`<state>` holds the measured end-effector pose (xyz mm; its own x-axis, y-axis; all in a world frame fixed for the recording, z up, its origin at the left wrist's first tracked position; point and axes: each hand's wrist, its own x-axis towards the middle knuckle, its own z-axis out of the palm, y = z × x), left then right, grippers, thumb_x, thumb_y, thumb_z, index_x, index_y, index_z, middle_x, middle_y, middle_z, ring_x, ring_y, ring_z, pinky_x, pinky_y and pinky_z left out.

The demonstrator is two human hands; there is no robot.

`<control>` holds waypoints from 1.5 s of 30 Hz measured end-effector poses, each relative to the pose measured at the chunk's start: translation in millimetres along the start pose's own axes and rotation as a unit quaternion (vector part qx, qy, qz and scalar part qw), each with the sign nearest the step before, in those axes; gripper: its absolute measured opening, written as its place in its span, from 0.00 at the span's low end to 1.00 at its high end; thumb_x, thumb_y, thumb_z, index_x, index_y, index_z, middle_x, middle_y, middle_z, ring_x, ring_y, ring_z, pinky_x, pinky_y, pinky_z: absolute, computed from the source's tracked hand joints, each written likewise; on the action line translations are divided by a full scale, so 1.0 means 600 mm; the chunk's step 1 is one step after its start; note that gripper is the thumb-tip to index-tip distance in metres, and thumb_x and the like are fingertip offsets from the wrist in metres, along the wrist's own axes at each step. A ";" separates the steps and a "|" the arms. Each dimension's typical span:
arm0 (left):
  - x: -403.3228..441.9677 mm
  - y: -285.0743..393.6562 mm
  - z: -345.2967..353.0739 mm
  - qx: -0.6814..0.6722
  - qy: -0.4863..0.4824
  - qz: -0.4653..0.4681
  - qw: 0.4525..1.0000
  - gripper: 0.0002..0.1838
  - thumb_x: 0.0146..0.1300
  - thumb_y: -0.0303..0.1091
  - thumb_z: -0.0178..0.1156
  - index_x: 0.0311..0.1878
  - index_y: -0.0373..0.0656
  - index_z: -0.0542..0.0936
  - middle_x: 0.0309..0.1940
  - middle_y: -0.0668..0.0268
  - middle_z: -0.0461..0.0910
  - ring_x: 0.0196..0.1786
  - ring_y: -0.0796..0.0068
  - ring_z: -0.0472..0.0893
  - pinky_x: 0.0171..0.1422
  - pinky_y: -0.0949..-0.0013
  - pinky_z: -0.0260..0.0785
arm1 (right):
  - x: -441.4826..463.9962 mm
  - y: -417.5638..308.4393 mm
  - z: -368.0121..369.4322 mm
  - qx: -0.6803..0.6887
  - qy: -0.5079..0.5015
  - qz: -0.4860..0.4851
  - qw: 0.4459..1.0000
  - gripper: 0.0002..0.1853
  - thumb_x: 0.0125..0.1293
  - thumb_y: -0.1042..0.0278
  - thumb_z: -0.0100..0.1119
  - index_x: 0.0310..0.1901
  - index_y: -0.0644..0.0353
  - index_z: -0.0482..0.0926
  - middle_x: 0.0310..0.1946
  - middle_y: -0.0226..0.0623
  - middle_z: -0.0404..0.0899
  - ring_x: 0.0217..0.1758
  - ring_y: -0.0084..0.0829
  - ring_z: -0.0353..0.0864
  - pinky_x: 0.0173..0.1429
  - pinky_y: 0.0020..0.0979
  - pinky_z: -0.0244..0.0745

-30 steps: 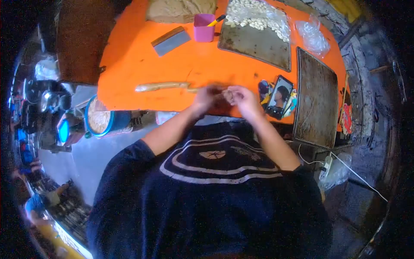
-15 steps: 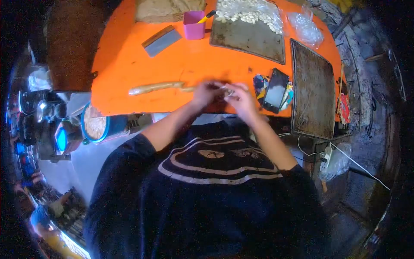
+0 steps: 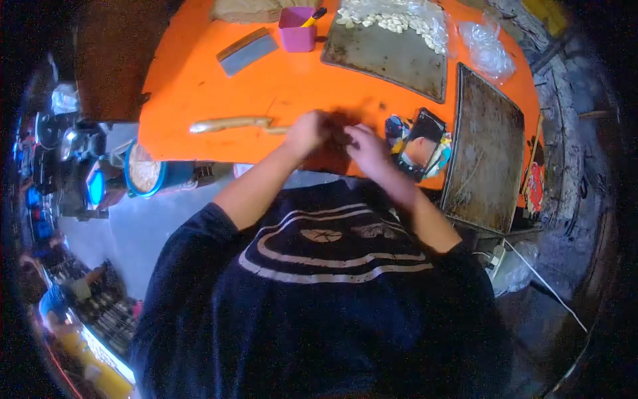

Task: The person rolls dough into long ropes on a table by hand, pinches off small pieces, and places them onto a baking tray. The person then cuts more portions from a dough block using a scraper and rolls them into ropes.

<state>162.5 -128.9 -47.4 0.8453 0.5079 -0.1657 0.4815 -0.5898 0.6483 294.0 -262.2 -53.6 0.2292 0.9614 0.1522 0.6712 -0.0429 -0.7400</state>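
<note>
A long tan roll (image 3: 229, 124) that looks like dough lies on the orange table (image 3: 199, 100). Its right end reaches up to my left hand (image 3: 308, 134). The fingers of this hand are curled and turned away, so what they hold is hidden. To its right, my right hand (image 3: 367, 147) is held close with thumb and fingers drawn together. Anything in that pinch is too small and blurred to name. A dark shadow falls on the table between the two hands.
Beyond my hands are a scraper (image 3: 247, 52), a pink cup (image 3: 296, 34) with a yellow-handled tool, and a metal tray (image 3: 385, 60) with small white pieces. A phone (image 3: 423, 143) on a colourful cloth, another tray (image 3: 484, 146) and a plastic bag (image 3: 488, 50) lie to the right.
My hands have drawn slightly apart, and the left is turned more over its fingers. The pale bit seen between them earlier no longer shows. The camera view has shifted a little.
</note>
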 end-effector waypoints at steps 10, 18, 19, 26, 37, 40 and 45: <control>-0.044 0.008 0.054 -0.174 0.201 0.013 0.964 0.15 0.51 0.30 0.53 0.45 0.42 0.75 0.28 0.61 0.77 0.25 0.63 0.72 0.31 0.64 0.66 | 0.045 0.017 -0.021 0.101 -0.115 0.064 0.986 0.18 0.51 0.75 0.52 0.46 0.67 0.74 0.41 0.43 0.78 0.38 0.39 0.78 0.42 0.32 0.72; 0.009 -0.018 0.028 0.050 0.027 0.232 0.971 0.12 0.57 0.28 0.48 0.44 0.38 0.74 0.33 0.57 0.75 0.28 0.61 0.73 0.34 0.65 0.67 | 0.016 -0.010 0.030 -0.099 0.010 0.103 0.990 0.15 0.52 0.75 0.54 0.44 0.66 0.74 0.40 0.43 0.77 0.34 0.36 0.78 0.39 0.31 0.72; 0.004 0.001 0.012 0.154 0.021 0.267 0.951 0.11 0.57 0.27 0.48 0.43 0.38 0.74 0.33 0.57 0.75 0.27 0.62 0.72 0.34 0.66 0.66 | 0.013 -0.007 0.045 -0.110 0.055 0.100 0.987 0.14 0.52 0.75 0.54 0.43 0.65 0.73 0.38 0.43 0.78 0.32 0.35 0.77 0.37 0.30 0.72; -0.070 0.021 -0.032 -0.298 -0.031 0.092 0.950 0.13 0.49 0.19 0.52 0.41 0.40 0.73 0.36 0.63 0.75 0.32 0.74 0.74 0.35 0.74 0.67 | -0.078 -0.062 -0.048 0.394 0.187 0.225 0.871 0.18 0.56 0.80 0.54 0.50 0.63 0.71 0.38 0.42 0.78 0.33 0.28 0.78 0.37 0.21 0.73; -0.095 0.073 0.027 -0.276 0.052 -0.047 0.959 0.14 0.51 0.17 0.51 0.43 0.40 0.74 0.36 0.67 0.76 0.34 0.77 0.74 0.38 0.78 0.66 | -0.055 0.243 -0.357 -0.035 0.298 0.235 0.924 0.13 0.62 0.68 0.53 0.45 0.64 0.77 0.38 0.33 0.79 0.34 0.24 0.77 0.39 0.23 0.72; -0.111 0.102 0.043 -0.337 0.094 -0.124 0.929 0.12 0.54 0.19 0.52 0.42 0.40 0.74 0.36 0.67 0.76 0.34 0.77 0.74 0.40 0.77 0.67 | 0.016 0.299 -0.399 -0.225 0.257 0.113 0.933 0.13 0.61 0.65 0.51 0.45 0.59 0.78 0.40 0.37 0.80 0.37 0.37 0.78 0.42 0.31 0.72; -0.128 0.144 0.025 -0.283 0.121 -0.123 0.943 0.10 0.58 0.20 0.49 0.43 0.37 0.74 0.39 0.66 0.75 0.39 0.77 0.73 0.45 0.77 0.66 | 0.122 0.383 -0.429 -0.326 0.171 0.044 0.929 0.14 0.63 0.63 0.46 0.45 0.59 0.78 0.39 0.39 0.80 0.38 0.42 0.77 0.42 0.33 0.72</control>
<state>142.9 -228.6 10.1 0.6129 0.7552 -0.2323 0.3977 -0.0409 0.9166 646.6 -271.6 -43.7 0.4391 0.8084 0.3919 0.8979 -0.3795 -0.2232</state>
